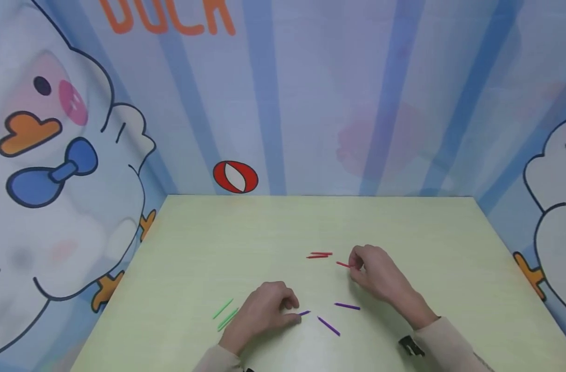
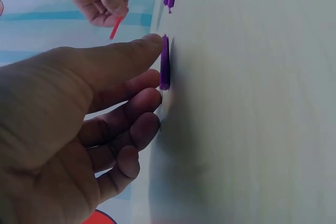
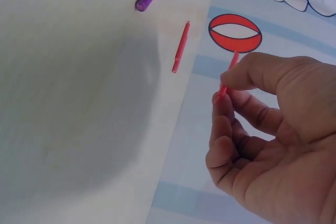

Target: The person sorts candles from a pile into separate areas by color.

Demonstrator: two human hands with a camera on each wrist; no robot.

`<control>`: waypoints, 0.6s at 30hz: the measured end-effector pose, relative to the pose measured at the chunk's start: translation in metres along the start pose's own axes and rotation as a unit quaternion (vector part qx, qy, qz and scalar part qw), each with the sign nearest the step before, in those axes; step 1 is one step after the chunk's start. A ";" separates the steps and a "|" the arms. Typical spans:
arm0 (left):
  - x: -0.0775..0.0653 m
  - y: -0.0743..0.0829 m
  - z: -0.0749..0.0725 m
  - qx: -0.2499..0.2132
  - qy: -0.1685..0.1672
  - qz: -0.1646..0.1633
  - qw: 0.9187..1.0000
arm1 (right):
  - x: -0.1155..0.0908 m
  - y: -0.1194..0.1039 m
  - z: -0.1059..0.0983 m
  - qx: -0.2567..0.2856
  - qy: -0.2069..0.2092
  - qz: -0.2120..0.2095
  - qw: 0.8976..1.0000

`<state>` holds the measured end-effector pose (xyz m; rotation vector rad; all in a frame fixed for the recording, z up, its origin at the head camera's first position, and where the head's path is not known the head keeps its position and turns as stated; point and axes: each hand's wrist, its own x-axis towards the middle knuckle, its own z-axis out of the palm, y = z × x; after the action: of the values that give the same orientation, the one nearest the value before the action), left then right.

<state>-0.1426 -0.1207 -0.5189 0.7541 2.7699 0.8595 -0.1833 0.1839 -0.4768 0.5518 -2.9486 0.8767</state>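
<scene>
My right hand (image 1: 378, 274) pinches a thin red candle (image 3: 233, 62) between thumb and index finger, above the table. Two more red candles (image 1: 319, 256) lie close together to its left. My left hand (image 1: 266, 310) is low over the table, thumb and fingers apart and loosely bent. At its fingertips is a purple candle (image 2: 165, 66); whether they touch it is hard to tell. Two other purple candles lie between the hands, one nearer the front (image 1: 328, 326) and one farther back (image 1: 347, 306).
Green candles (image 1: 223, 308) lie on the pale table (image 1: 194, 243) just left of my left hand, partly beside the wrist. A blue striped backdrop (image 1: 311, 103) with printed ducks rises along the back and sides. A black clip (image 1: 411, 346) is by the right sleeve.
</scene>
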 end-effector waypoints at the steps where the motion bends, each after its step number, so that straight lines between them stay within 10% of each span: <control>1: -0.001 0.001 0.000 0.002 0.000 0.000 1.000 | 0.004 0.000 0.001 0.000 0.002 -0.009 1.000; 18: -0.007 0.003 0.009 0.004 0.015 0.011 1.000 | 0.061 0.001 0.029 0.000 -0.025 -0.037 0.999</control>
<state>-0.1329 -0.1178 -0.5251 0.7798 2.7989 0.8717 -0.2382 0.1495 -0.4945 0.6879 -2.9508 0.8677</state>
